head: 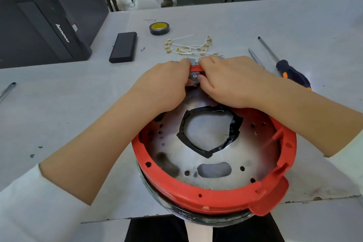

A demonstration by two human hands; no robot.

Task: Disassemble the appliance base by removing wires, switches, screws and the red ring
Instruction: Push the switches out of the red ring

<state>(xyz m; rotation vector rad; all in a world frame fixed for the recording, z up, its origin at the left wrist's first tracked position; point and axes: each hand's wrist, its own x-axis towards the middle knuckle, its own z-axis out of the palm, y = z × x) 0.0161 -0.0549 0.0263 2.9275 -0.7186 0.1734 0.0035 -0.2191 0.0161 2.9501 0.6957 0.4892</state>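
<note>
Head view showed a small grey switch block with metal tabs seated in the far rim of the red plastic ring on the round metal appliance base, straight ahead of the person. Left hand and right hand pinched it from either side, equally near. Loose white wires with brass terminals lay just beyond on the grey table.
</note>
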